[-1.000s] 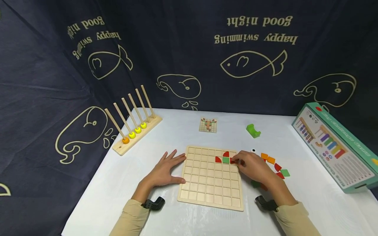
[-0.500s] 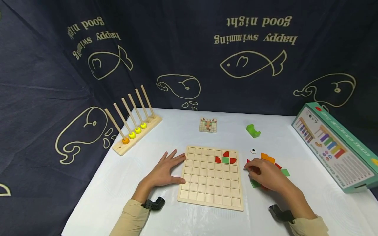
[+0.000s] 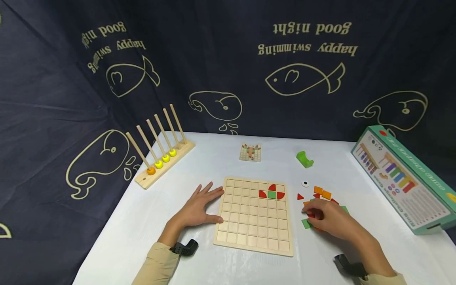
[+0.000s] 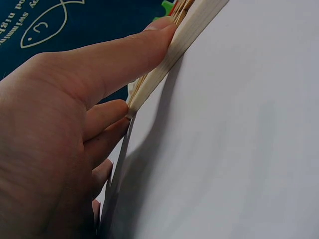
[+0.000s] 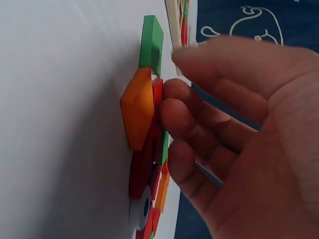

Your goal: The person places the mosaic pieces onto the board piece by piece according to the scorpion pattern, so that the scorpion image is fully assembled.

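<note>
A square wooden grid board (image 3: 247, 217) lies on the table. Near its far right corner, a green square tile (image 3: 272, 194) has red quarter-circle tiles (image 3: 272, 187) on three sides. My left hand (image 3: 197, 208) touches the board's left edge with spread fingers; the left wrist view shows the thumb (image 4: 134, 52) along that edge. Over the loose tiles right of the board hovers my right hand (image 3: 335, 219), fingers bent. In the right wrist view thumb and fingers stand apart with nothing between them, close beside a green tile (image 5: 152, 42), an orange tile (image 5: 137, 112) and red ones.
Beyond the board lies a small pattern card (image 3: 250, 152). A green curved block (image 3: 304, 159) sits right of it. A pegged wooden rack (image 3: 165, 164) with beads stands at left, a game box (image 3: 402, 180) at right. An eye disc (image 3: 304, 184) lies by the tiles.
My right hand has left a red quarter-circle on the board beside the green square and moved right, then slightly nearer, over the loose tiles. The left hand has stayed at the board's edge.
</note>
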A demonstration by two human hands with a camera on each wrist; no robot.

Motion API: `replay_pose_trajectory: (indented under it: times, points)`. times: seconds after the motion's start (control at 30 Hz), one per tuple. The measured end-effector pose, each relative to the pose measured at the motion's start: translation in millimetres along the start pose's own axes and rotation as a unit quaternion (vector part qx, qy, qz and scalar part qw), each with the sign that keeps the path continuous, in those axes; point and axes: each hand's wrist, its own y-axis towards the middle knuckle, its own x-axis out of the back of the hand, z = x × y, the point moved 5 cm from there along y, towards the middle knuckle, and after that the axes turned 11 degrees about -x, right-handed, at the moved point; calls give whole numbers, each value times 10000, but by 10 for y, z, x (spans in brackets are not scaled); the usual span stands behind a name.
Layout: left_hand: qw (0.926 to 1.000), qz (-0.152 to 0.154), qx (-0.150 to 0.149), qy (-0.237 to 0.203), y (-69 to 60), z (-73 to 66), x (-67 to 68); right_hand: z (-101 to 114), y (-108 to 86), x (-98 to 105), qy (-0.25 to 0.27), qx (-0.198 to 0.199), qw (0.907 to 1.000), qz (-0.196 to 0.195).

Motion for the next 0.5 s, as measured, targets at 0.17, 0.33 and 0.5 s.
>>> replay_pose_trajectory:
  times: [0.17,0.33,0.5]
  points:
    - [10000,17,65,-1,-1,6,0,-27,-28,-37,-185,-242,9989,366]
    - [9999,41,91,-52,-7,-8,13,-16,-37,-58,-219,-245,9984,461]
    - [10000,41,70,-32,1,-8,2,-15,-54,-64,-249,-183,9986,434]
